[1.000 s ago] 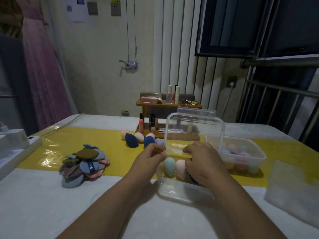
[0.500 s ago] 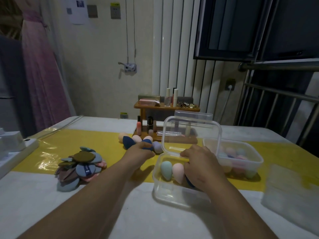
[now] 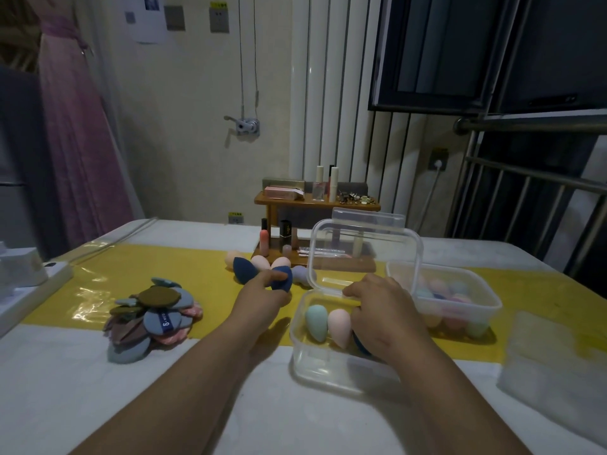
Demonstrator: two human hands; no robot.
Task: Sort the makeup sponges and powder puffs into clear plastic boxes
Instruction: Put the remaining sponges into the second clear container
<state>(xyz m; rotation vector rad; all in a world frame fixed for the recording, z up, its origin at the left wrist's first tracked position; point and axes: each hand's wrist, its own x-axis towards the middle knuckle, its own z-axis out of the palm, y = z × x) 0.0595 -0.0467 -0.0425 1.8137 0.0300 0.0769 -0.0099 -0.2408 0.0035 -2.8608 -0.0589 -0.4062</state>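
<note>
A clear plastic box [image 3: 315,362] stands in front of me with its hinged lid [image 3: 364,254] raised. A teal sponge [image 3: 317,322] and a pink sponge [image 3: 340,326] lie inside. My right hand [image 3: 384,315] reaches into this box and covers a dark blue sponge [image 3: 359,344]. My left hand [image 3: 262,298] pinches a blue sponge [image 3: 283,280] in the loose sponge cluster [image 3: 259,267] on the yellow runner. A second clear box [image 3: 476,300] to the right holds several pastel sponges. A pile of powder puffs [image 3: 154,318] lies at the left.
A wooden cosmetics rack [image 3: 315,205] with bottles and lipsticks stands behind the sponges. A white power strip [image 3: 29,284] sits at the left table edge. A frosted plastic sheet [image 3: 555,359] lies at the right. A metal railing [image 3: 525,178] borders the right side.
My left hand has left the front box's rim and moved left and away to the loose sponges, where it now pinches a blue one. My right hand stays in the box.
</note>
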